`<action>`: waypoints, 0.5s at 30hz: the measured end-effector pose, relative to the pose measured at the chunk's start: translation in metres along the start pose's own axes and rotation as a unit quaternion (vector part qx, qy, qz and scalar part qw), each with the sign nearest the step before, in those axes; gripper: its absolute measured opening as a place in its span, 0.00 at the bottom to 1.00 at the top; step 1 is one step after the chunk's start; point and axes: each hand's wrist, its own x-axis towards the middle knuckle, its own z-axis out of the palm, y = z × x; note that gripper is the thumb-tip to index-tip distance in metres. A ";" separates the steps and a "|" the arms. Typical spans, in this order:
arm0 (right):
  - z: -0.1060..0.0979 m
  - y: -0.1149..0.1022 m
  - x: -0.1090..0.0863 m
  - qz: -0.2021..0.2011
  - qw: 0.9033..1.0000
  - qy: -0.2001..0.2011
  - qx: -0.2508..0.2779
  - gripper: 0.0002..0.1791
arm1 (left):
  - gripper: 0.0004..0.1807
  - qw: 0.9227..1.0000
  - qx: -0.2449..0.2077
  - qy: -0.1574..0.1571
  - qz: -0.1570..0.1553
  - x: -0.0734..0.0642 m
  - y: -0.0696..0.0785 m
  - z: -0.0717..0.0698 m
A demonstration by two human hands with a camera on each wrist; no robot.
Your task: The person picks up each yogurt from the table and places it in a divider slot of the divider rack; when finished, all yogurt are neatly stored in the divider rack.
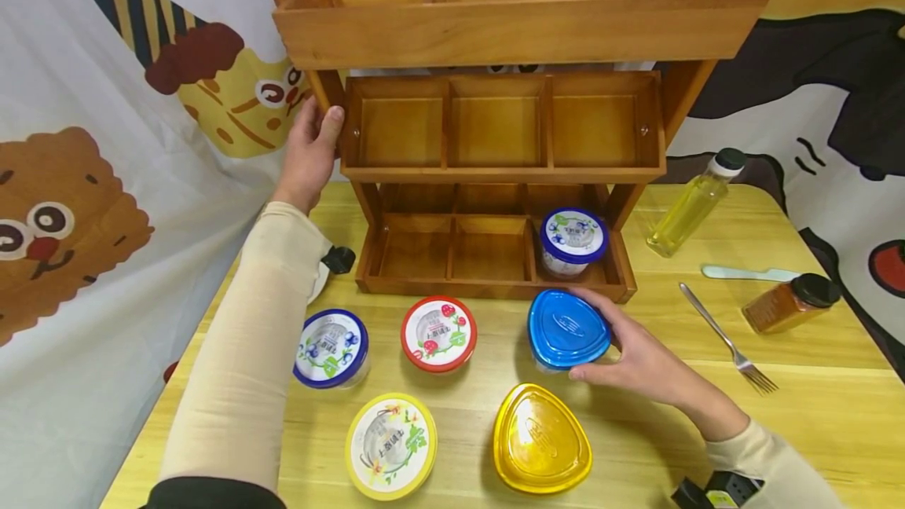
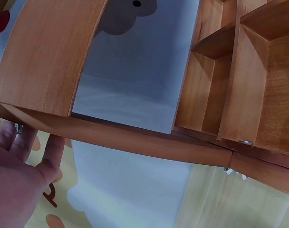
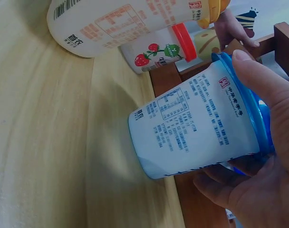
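My left hand (image 1: 311,151) holds the left side of a three-tier wooden rack (image 1: 523,38); in the left wrist view its fingers (image 2: 52,154) meet the side rail. In my right hand (image 1: 636,356) is a tub with a blue lid (image 1: 568,328), gripped by the rim between thumb and fingers. Its white printed wall (image 3: 192,123) shows in the right wrist view. That tub is in front of the rack's lowest tier, where a blueberry tub (image 1: 574,234) sits in the right compartment. Nearest it on the table is a tub with a yellow-orange lid (image 1: 543,442).
A red-lidded strawberry tub (image 1: 439,334), another blueberry tub (image 1: 331,348) and a yellow-rimmed tub (image 1: 391,446) stand on the table. At the right are an oil bottle (image 1: 696,206), a pale green knife (image 1: 749,272), a fork (image 1: 728,340) and a black-capped jar (image 1: 788,305).
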 end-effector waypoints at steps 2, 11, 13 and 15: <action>0.001 0.001 0.000 0.000 1.000 0.000 0.011 0.55 | 0.37 1.000 0.003 0.001 0.000 0.000 0.000 0.000; 0.004 0.002 0.000 0.013 0.999 -0.005 0.032 0.54 | 0.37 1.000 -0.003 -0.003 -0.003 0.001 0.000 0.000; 0.004 0.002 -0.001 0.017 0.999 -0.007 0.037 0.54 | 0.36 1.000 -0.003 -0.004 -0.003 0.001 0.000 0.000; 0.005 0.003 -0.001 0.018 0.999 -0.008 0.042 0.54 | 0.36 1.000 -0.005 -0.003 -0.002 0.002 0.000 0.000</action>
